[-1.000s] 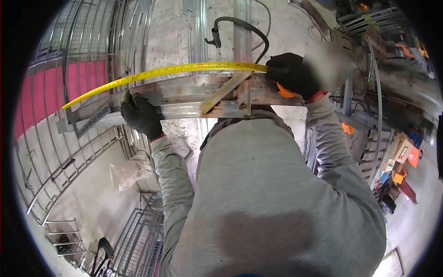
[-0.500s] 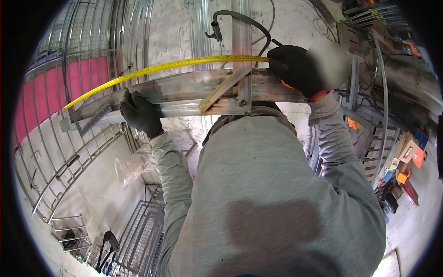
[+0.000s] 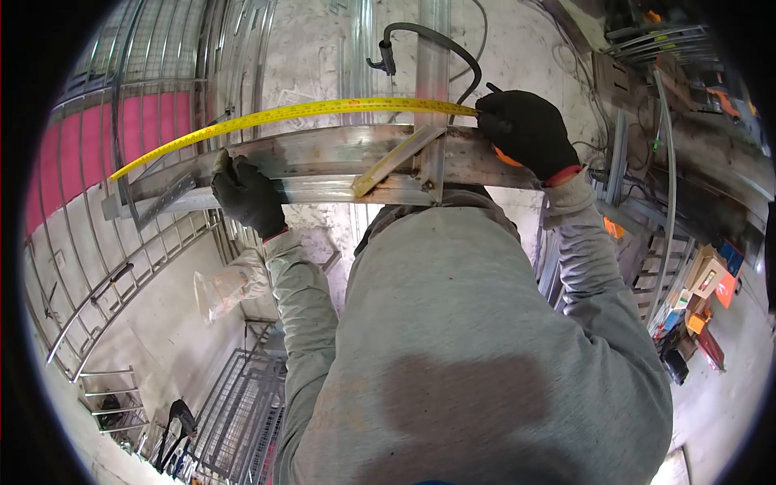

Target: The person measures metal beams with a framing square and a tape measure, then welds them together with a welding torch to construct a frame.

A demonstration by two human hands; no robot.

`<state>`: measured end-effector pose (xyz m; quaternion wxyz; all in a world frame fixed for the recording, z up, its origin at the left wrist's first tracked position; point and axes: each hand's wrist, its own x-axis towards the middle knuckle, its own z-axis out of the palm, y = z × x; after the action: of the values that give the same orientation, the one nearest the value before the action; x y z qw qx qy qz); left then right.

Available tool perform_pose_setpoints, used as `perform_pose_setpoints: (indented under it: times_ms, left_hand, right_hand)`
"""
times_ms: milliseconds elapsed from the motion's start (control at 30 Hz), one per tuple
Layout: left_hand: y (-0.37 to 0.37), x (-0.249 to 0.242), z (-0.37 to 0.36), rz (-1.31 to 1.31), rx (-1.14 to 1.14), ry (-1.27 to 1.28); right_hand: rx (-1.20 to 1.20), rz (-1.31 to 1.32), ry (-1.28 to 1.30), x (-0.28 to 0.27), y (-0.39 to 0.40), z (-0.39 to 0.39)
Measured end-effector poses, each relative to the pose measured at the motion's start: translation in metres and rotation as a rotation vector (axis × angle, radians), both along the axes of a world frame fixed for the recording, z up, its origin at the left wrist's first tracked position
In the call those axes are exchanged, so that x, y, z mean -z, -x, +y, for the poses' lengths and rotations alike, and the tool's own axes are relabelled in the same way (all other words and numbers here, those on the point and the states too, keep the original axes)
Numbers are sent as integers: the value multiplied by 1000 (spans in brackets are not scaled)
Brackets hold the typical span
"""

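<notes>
My right hand (image 3: 529, 133), in a black glove with a red cuff, is closed around a tape measure, whose orange case (image 3: 508, 158) shows under the fingers. A thin dark stick (image 3: 492, 87) pokes out above that hand. The yellow tape blade (image 3: 323, 108) arches leftward over a long metal beam (image 3: 323, 158), its tip close to the beam's far left end. My left hand (image 3: 249, 196), gloved too, grips the beam left of its middle. Near the left end lies a perforated metal angle piece (image 3: 164, 200). A short slanted bar (image 3: 396, 160) crosses the beam at an upright profile.
Beyond the beam hangs a black cable with a clamp-like end (image 3: 386, 58). Metal grilles (image 3: 153, 48) stand at the left, with a pink panel (image 3: 73, 153) behind. Boxes and tools (image 3: 703, 283) sit at the right. Wire mesh frames (image 3: 242, 404) are at lower left.
The tape's left tip has risen slightly toward the beam's end. My right hand has shifted a little right and down with the tape measure. My left hand stays on the beam.
</notes>
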<state>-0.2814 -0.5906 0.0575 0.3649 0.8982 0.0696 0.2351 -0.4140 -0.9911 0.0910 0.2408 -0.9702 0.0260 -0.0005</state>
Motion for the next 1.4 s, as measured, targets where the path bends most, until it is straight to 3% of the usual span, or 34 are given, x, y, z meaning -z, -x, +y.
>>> perform_pose_setpoints:
  times_ms: [67,200,267,333,533,633,700,733,767,833,900,933,1000,1067,1100,1233,1400]
  left_hand:
    - [-2,5,5,33,-18,32]
    - [-8,18,17,-108,43,-152]
    - [-8,23,18,-103,59,0]
    - [-8,23,18,-93,48,-1]
    - [-7,18,18,-104,69,-24]
    - [-2,9,11,36,-8,-128]
    - [-4,14,18,193,2,-550]
    - [-1,35,27,159,75,-310]
    - [3,54,35,120,144,-70]
    - [1,37,26,46,137,-137]
    - [-5,26,25,-69,69,-331]
    - [-7,18,23,-210,43,-219]
    - [-4,-1,21,-136,40,-108]
    - [-5,4,21,-142,67,-98]
    - [-4,4,20,-142,67,-100]
    - [-1,-2,19,-145,70,-87]
    - [-1,-3,18,-164,74,-110]
  right_hand:
    - [-30,-48,-7,1,2,-2]
    - [-67,-116,-10,9,1,-6]
    - [-78,-127,4,8,0,-5]
    - [-4,4,-34,3,-2,-3]
    - [4,36,-44,2,-3,-5]
    - [-95,-174,-22,18,-1,-11]
    - [-378,-302,219,14,0,-18]
    - [-400,-196,296,10,-3,-19]
    - [-470,-228,188,9,-4,-23]
    - [-517,-193,178,13,-7,-26]
    - [-533,-332,149,40,-4,-41]
    - [-539,-323,133,31,-4,-39]
    - [-579,-345,156,26,-11,-34]
    - [-97,261,-356,14,-8,-24]
    - [-52,198,-512,18,-6,-19]
    - [31,369,-574,7,-12,-21]
    - [-102,472,-621,3,-15,-22]
